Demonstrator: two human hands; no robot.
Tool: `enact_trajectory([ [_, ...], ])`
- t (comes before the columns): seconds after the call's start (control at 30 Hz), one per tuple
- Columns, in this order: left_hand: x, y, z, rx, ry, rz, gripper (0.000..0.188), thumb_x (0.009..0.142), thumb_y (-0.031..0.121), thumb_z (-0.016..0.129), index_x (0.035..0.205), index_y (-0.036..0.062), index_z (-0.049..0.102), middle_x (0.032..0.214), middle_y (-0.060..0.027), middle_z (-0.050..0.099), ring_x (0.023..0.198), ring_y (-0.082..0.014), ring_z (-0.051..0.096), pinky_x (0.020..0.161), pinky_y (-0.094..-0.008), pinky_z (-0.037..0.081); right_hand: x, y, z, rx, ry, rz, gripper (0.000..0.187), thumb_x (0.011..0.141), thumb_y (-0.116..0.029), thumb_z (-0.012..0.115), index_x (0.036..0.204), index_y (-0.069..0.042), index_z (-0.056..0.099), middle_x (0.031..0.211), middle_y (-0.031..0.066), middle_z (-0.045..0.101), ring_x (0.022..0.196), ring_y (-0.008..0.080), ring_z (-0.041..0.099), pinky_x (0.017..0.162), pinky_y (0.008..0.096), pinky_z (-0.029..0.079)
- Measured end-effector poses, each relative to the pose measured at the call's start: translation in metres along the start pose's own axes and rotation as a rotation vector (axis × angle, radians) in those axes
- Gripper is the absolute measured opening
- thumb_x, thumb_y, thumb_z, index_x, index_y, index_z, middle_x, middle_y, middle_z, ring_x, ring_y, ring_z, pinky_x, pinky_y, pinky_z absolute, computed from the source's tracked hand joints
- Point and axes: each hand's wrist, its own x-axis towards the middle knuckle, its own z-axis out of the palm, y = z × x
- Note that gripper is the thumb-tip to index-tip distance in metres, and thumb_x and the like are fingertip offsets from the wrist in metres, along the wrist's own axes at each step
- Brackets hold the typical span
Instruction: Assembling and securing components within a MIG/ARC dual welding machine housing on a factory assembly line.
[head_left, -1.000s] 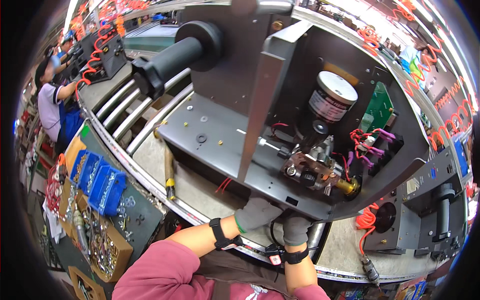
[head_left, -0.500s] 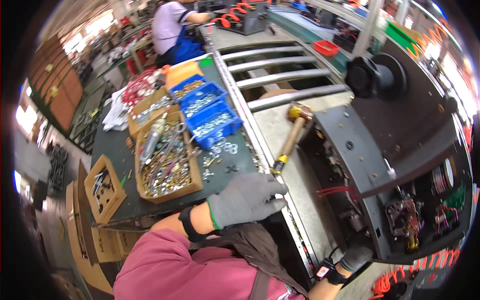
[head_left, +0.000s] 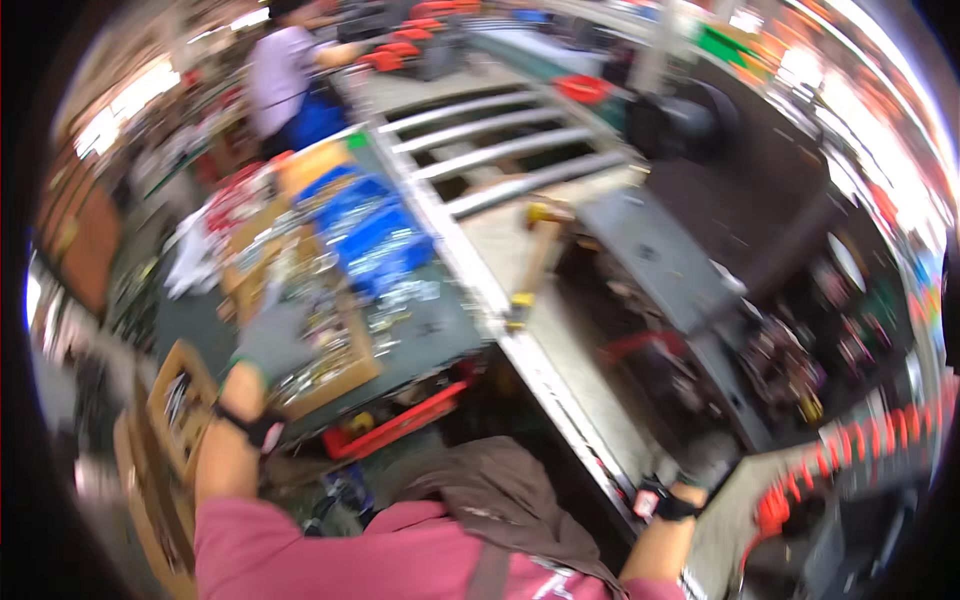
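Dark green tabletop (head_left: pixel 450 320), crowded with hardware, spreads before a worker whose gloved left hand (head_left: pixel 275 340) is at a cardboard box (head_left: pixel 335 390) of loose metal parts (head_left: pixel 325 340), while the gloved right hand (head_left: pixel 708 458) is at the near lower corner of a dark metal housing (head_left: pixel 670 280) to the right; motion blur makes it impossible to tell whether the hands are open or closed. Beyond the box sit blue bins (head_left: pixel 365 235), a mallet (head_left: pixel 540 255) lies beside the housing, and past metal rollers (head_left: pixel 520 182) is a co-worker in a pale shirt (head_left: pixel 278 80).
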Motion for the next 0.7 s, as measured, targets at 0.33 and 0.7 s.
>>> enact_trajectory([
  [0.33,-0.017,-0.062,0.04,-0.514,0.266,-0.055,0.024,0.069,0.014,0.066,0.084,-0.0043,0.064,0.07,-0.01,0.063,0.065,-0.0166,0.059,0.064,-0.0289,0.047,0.065,0.0,-0.133,-0.042,-0.223,0.4,0.03,0.084,-0.029,0.051,0.103,-0.009,0.064,0.101,0.0134,0.064,0.091,0.0244,0.062,0.086,0.0404,0.047],
  [0.7,-0.044,0.21,-0.118,-0.728,0.582,0.738,0.017,0.071,0.0,0.059,0.088,-0.0008,0.063,0.067,-0.0096,0.06,0.061,-0.016,0.058,0.057,-0.028,0.044,0.086,0.006,-0.168,0.578,-0.326,0.607,0.026,0.083,-0.021,0.054,0.104,-0.007,0.062,0.102,0.0136,0.062,0.094,0.026,0.06,0.08,0.0371,0.048],
])
